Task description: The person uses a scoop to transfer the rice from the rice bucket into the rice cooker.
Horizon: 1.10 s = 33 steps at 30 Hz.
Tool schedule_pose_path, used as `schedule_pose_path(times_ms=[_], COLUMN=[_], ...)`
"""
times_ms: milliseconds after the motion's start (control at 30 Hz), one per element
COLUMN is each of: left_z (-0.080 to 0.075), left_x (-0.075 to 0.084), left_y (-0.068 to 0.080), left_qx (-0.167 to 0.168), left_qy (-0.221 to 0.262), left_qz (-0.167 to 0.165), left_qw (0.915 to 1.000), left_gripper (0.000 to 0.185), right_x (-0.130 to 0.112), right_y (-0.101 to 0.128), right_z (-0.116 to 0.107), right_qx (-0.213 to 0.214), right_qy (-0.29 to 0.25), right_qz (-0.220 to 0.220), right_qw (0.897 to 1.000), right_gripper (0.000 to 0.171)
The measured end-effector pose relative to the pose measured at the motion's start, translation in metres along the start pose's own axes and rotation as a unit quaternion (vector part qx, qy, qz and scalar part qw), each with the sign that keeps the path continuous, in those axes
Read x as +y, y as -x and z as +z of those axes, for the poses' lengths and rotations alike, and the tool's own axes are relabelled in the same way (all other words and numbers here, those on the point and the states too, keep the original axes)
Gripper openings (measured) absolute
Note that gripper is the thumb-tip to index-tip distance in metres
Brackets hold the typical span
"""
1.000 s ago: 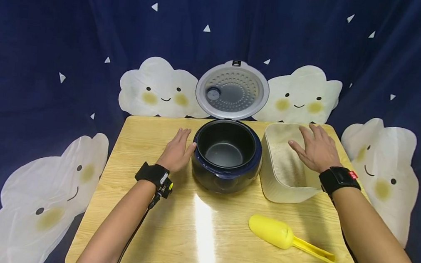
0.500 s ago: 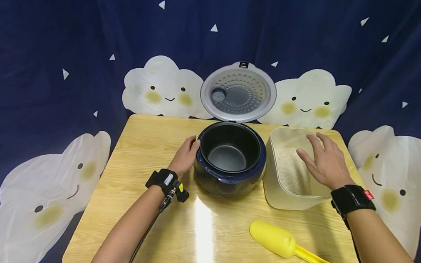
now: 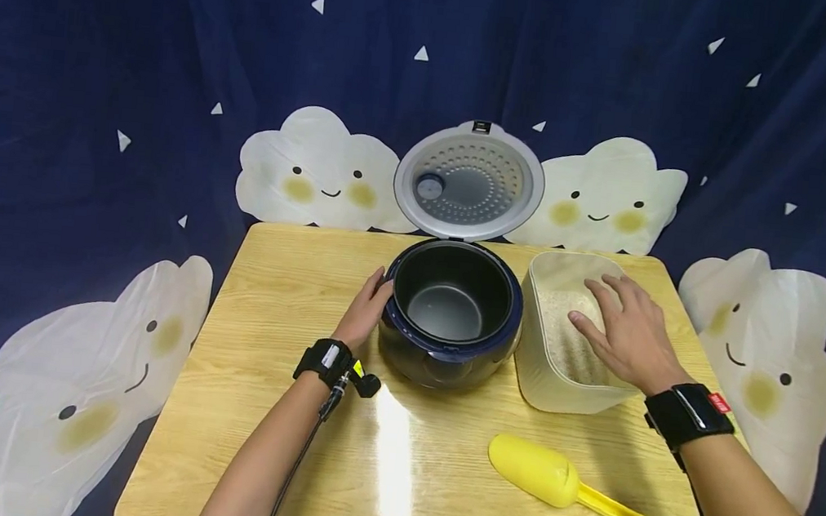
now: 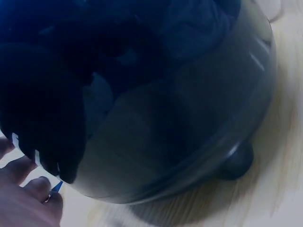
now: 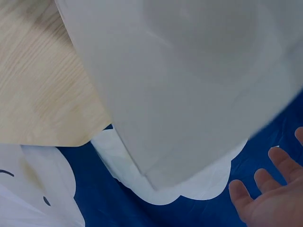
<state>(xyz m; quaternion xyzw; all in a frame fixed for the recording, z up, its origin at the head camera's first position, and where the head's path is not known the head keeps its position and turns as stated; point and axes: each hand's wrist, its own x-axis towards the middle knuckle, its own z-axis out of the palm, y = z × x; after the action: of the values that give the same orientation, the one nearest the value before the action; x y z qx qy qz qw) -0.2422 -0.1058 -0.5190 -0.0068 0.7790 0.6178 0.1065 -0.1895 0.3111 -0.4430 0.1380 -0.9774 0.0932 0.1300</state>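
Observation:
A dark blue rice cooker (image 3: pixel 441 359) stands at the table's back with its grey lid (image 3: pixel 469 183) raised and its black inner pot (image 3: pixel 446 306) bare inside. My left hand (image 3: pixel 364 313) rests against the cooker's left side. In the left wrist view, the fingers (image 4: pixel 20 168) lie along the glossy body (image 4: pixel 165 142). To the cooker's right is a whitish open bin (image 3: pixel 545 384) with pale grains (image 3: pixel 571 337) in it. Above the bin hovers my right hand (image 3: pixel 631 330), fingers spread and holding nothing. The right wrist view shows the bin's side (image 5: pixel 156 104) and this hand (image 5: pixel 279 203).
A yellow scoop (image 3: pixel 538 471) lies on the table (image 3: pixel 271 450) in front of the bin, bowl facing down, handle to the right. Behind the table hangs a dark blue curtain (image 3: pixel 373 41) with cloud shapes (image 3: pixel 317 172). A cable runs along my left forearm.
My left hand has come against the cooker's side. The right hand stays over the bin, its fingers slightly more bent. The whole head view has shifted a little.

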Motion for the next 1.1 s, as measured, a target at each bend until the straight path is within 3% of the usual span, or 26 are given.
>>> schedule_pose_path(times_ms=[167,333,533,833,967,1100], left_z=[0.007,0.018,0.024,0.027,0.028,0.026], left_x=[-0.007,-0.017,-0.022,-0.032,-0.032,-0.033], left_y=[-0.004,-0.008,-0.011,-0.011,-0.012,-0.010], left_qx=[0.002,-0.010,0.004,0.010,0.004,0.008], left_qy=[0.033,0.097,0.136,0.151,0.156,0.158], left_qz=[0.024,0.069,0.091,0.083,0.086,0.081], left_qw=[0.9992,0.9928,0.9866,0.9849,0.9839,0.9840], left_gripper=[0.067,0.059,0.055,0.053,0.053,0.053], right_x=[-0.005,-0.013,-0.025,-0.036,-0.044,-0.056], right_y=[0.009,0.025,0.044,0.073,0.087,0.100], right_z=[0.001,0.000,0.001,0.001,-0.002,-0.003], right_qx=[0.019,0.043,0.074,0.148,0.155,0.143], right_qy=[-0.014,-0.040,-0.056,-0.055,-0.060,-0.101], right_qz=[-0.008,-0.025,-0.052,-0.066,-0.065,-0.091], right_qw=[1.000,0.998,0.994,0.985,0.984,0.980], right_gripper=[0.060,0.058,0.058,0.068,0.045,0.015])
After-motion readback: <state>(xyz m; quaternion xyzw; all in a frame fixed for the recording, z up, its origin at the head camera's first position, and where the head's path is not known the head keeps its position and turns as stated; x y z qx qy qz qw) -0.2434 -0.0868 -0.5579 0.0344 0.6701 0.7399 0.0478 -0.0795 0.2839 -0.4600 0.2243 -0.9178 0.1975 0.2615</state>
